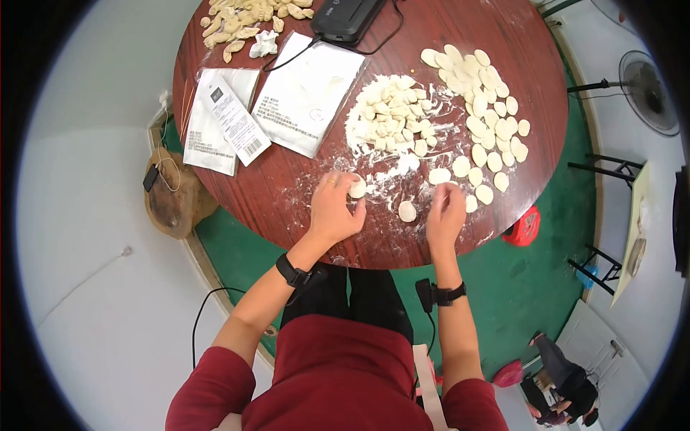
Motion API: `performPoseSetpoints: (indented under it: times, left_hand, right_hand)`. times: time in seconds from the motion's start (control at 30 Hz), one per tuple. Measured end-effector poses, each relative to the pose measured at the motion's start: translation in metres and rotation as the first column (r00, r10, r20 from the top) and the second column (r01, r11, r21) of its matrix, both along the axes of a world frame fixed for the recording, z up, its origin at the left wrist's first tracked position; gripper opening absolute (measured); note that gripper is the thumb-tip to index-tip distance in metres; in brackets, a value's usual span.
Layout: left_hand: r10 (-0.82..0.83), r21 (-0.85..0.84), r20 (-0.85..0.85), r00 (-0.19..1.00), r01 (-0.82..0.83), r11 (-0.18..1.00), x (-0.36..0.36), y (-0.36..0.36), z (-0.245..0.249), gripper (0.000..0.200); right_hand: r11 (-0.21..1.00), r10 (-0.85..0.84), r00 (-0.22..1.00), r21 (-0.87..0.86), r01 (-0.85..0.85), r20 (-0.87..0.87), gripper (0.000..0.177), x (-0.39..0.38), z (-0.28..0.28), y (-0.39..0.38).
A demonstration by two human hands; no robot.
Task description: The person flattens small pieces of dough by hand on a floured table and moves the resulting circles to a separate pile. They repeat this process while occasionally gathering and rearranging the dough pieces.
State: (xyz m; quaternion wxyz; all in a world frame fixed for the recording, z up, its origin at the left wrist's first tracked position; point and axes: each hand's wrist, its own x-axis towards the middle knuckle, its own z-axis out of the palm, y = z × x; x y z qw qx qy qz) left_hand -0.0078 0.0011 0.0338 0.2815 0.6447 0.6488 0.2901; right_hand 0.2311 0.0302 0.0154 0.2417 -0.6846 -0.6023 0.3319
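My left hand [335,210] is at the near side of the round table, its fingers curled round a small flattened dough piece [357,187]. My right hand [445,219] has its fingers bent together, with the tips close to a pale oval dough round [439,176]; what is between them is hidden. On the wood between both hands lies a single dough disc [407,211]. Beyond them, a heap of small cut dough pieces [392,118] sits in loose white flour [363,108]. Many flat dough discs [494,161] spread along the right side, overlapping toward the back.
Shaped dough pieces [233,25] are piled at the back left. Flat printed packets [309,93] and a labelled pack [237,122] lie in front, near a black device [348,20] with a cable. A red basin [525,227] is on the floor. Other people [568,381] are at lower right.
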Motion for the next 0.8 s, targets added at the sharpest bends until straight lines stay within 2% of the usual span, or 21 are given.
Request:
performPoseSetpoints:
  times: [0.07,0.1,0.13,0.17,0.2,0.23,0.27,0.33,0.37,0.47,0.57,0.8]
  left_hand:
    - [0.112,0.180,-0.042,0.993,-0.103,0.978,-0.002,0.013,-0.002,0.028]
    - [0.132,0.209,-0.050,0.990,-0.119,0.971,-0.001,0.022,-0.009,0.030]
    - [0.123,0.211,-0.048,0.991,-0.111,0.971,0.002,0.033,-0.012,0.030]
    - [0.148,0.283,-0.126,0.981,-0.108,0.953,0.008,0.046,-0.015,0.030]
    - [0.178,0.356,-0.198,0.964,-0.099,0.929,0.013,0.057,-0.018,0.031]
    - [0.137,0.289,-0.237,0.962,-0.065,0.955,0.017,0.064,-0.027,0.040]
    - [0.125,0.294,-0.230,0.965,-0.054,0.954,0.022,0.069,-0.035,0.040]
    - [0.115,0.337,-0.318,0.941,-0.001,0.942,0.033,0.078,-0.048,0.052]
    - [0.065,0.300,-0.322,0.945,0.036,0.953,0.036,0.078,-0.053,0.061]
    - [-0.005,0.248,-0.357,0.934,0.100,0.964,0.041,0.076,-0.064,0.065]
    - [-0.058,0.249,-0.323,0.945,0.143,0.958,0.039,0.073,-0.063,0.067]
    - [-0.067,0.244,-0.335,0.940,0.155,0.957,0.036,0.076,-0.070,0.071]
  right_hand:
    - [0.936,-0.153,0.976,0.340,0.093,0.154,0.020,-0.001,-0.011,0.017]
    - [0.935,-0.162,0.975,0.341,0.101,0.155,0.020,-0.008,-0.014,0.023]
    - [0.926,-0.188,0.936,0.372,0.068,0.296,0.025,-0.022,-0.017,0.027]
    - [0.917,-0.217,0.877,0.398,0.031,0.430,0.031,-0.035,-0.018,0.028]
    - [0.914,-0.227,0.873,0.403,0.038,0.432,0.031,-0.044,-0.021,0.026]
    - [0.918,-0.230,0.851,0.397,0.028,0.472,0.039,-0.052,-0.028,0.023]
    - [0.921,-0.234,0.826,0.389,0.019,0.513,0.046,-0.057,-0.034,0.022]
    - [0.922,-0.256,0.806,0.387,0.036,0.535,0.051,-0.064,-0.041,0.018]
    - [0.926,-0.260,0.792,0.375,0.042,0.552,0.056,-0.065,-0.044,0.016]
    - [0.931,-0.239,0.826,0.361,0.046,0.511,0.060,-0.063,-0.050,0.014]
    - [0.947,-0.197,0.842,0.320,0.030,0.503,0.063,-0.060,-0.048,0.010]
    - [0.963,-0.144,0.863,0.271,0.009,0.484,0.062,-0.060,-0.048,0.012]
